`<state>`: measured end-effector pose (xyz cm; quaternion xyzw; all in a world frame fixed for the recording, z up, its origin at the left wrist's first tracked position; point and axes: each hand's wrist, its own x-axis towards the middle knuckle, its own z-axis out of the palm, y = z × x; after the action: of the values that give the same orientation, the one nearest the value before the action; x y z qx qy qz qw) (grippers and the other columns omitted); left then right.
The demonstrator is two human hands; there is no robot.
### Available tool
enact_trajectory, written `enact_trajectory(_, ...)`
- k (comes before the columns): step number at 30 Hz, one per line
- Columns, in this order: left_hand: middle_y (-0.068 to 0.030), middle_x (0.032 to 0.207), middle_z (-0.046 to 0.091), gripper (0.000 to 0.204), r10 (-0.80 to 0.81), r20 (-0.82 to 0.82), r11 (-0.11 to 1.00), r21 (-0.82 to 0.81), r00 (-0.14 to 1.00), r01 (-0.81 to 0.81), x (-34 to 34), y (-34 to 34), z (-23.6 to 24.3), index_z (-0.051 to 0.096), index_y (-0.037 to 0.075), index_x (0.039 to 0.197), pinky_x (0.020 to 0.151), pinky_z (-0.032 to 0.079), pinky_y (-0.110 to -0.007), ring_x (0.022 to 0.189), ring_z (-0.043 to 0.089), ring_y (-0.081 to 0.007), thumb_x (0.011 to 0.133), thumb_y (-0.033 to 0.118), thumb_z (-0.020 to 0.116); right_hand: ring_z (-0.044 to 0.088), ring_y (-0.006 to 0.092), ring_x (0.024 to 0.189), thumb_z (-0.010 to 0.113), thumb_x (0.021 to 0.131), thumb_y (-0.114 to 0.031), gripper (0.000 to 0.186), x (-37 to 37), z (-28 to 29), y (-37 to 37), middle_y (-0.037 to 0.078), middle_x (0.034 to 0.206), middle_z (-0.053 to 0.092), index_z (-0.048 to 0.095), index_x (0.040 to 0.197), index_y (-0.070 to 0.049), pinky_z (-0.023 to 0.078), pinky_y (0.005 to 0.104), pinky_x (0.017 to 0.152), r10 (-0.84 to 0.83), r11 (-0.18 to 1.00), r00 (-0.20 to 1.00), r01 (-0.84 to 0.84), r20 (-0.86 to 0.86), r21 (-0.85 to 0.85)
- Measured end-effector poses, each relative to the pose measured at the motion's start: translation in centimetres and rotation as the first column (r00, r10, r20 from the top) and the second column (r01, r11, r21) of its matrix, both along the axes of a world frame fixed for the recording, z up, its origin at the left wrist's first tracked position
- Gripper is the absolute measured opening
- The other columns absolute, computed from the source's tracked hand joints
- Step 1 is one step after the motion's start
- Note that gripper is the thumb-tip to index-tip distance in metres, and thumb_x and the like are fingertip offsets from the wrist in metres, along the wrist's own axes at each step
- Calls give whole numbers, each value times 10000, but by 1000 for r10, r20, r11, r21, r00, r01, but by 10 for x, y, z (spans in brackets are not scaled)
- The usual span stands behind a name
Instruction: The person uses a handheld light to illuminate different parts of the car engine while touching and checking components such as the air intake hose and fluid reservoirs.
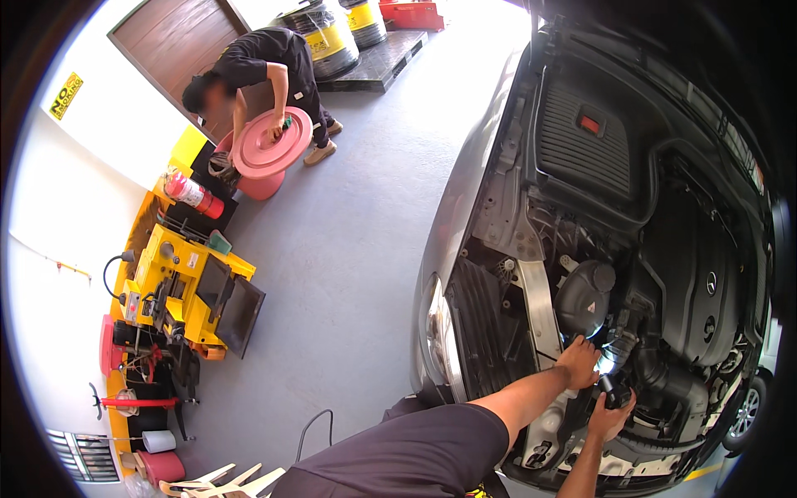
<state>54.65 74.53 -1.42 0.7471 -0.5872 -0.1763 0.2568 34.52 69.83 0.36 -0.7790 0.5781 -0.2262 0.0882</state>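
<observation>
I am over the open engine bay (598,207) of a dark car. In my right hand (610,417) is a small black flashlight (615,393), its bright light falling among the hoses. My left hand (579,363) reaches in just below a dark, rounded fluid reservoir (583,299) with a round cap. Its fingers are curled down beside the lit spot, and whatever they grip is hidden. A ribbed black hose (624,339) lies right of the light, beside the black engine cover (693,257).
At the left wall stand a yellow machine (178,282) and a fire extinguisher (193,196). A person (266,62) bends over a pink bin (261,184), holding its round lid (272,143). Drums (324,37) sit on a dark pallet (374,70). The grey floor (332,274) lies between.
</observation>
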Motion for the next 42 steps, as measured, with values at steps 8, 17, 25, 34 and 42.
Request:
enact_trajectory(8, -181, 1081, 694, 437, -1, -4, 1000, 11, 1000, 1, 0, 1, 1, 678, 26, 1127, 1049, 392, -455, 1125, 636, -326, 934, 414, 624, 636, 458, 1241, 822, 858, -230, 771, 2, 4, 1, 159, 1480, 578, 438, 1526, -189, 549, 548, 993, -30, 995, 999, 32, -25, 94)
enact_trajectory(17, -181, 1084, 691, 445, -9, 14, 1000, 30, 1000, 8, 0, 1, 5, 673, 24, 1143, 1041, 395, -459, 1129, 638, -324, 944, 419, 617, 630, 447, 1254, 823, 849, -225, 770, 6, 10, 3, 175, 1451, 583, 444, 1516, -161, 547, 537, 1003, -47, 992, 998, 52, -49, 111)
enact_trajectory(25, -179, 1090, 690, 448, -11, 5, 999, 31, 1000, 11, 0, 1, 5, 673, 26, 1148, 1042, 393, -459, 1134, 632, -322, 951, 424, 608, 621, 454, 1259, 826, 840, -229, 769, 1, 2, 0, 179, 1452, 587, 450, 1507, -157, 537, 548, 1015, -27, 996, 999, 30, -40, 83)
enact_trajectory(34, -177, 1080, 685, 448, -13, 32, 1000, 29, 999, 12, 0, 2, 4, 668, 24, 1148, 1042, 389, -455, 1126, 631, -317, 961, 425, 602, 688, 441, 1119, 818, 837, -263, 749, 2, 1, 2, 159, 1368, 641, 456, 1490, -203, 585, 550, 871, -16, 1000, 998, 15, -67, -21)
enact_trajectory(42, -180, 1076, 685, 440, -14, 23, 1000, 23, 1000, 13, 0, 2, 5, 669, 22, 1135, 1041, 391, -456, 1120, 634, -321, 959, 420, 602, 709, 445, 1091, 820, 836, -252, 743, 1, 1, 1, 165, 1351, 657, 458, 1484, -208, 583, 550, 864, -17, 1000, 998, 17, -55, -9)
